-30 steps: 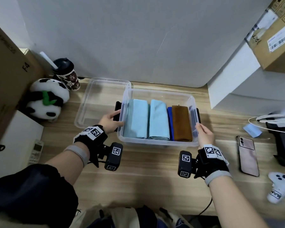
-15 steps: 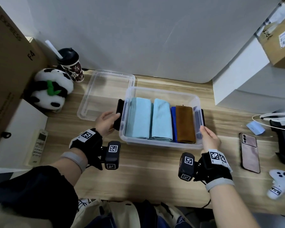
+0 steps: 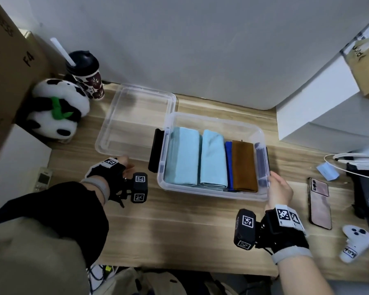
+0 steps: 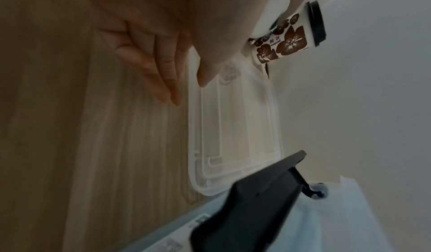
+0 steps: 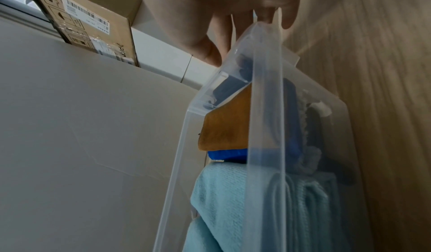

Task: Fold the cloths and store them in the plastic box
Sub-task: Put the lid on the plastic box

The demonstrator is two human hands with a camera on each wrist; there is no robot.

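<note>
The clear plastic box stands mid-table with folded cloths in a row: two light blue cloths, a dark blue cloth and a brown cloth. A black latch sticks out on its left side. The clear lid lies flat behind and to the left. My left hand hovers with straight fingers at the lid's near edge, holding nothing. My right hand pinches the box's front right corner, thumb and fingers either side of the rim.
A panda plush and a lidded cup with a straw sit at the back left. A remote lies at the left edge. Right of the box are a phone, a white controller and cables.
My left hand has let go of the box's left latch and moved left to the lid's near edge. My right hand has kept its hold on the box's right corner.
</note>
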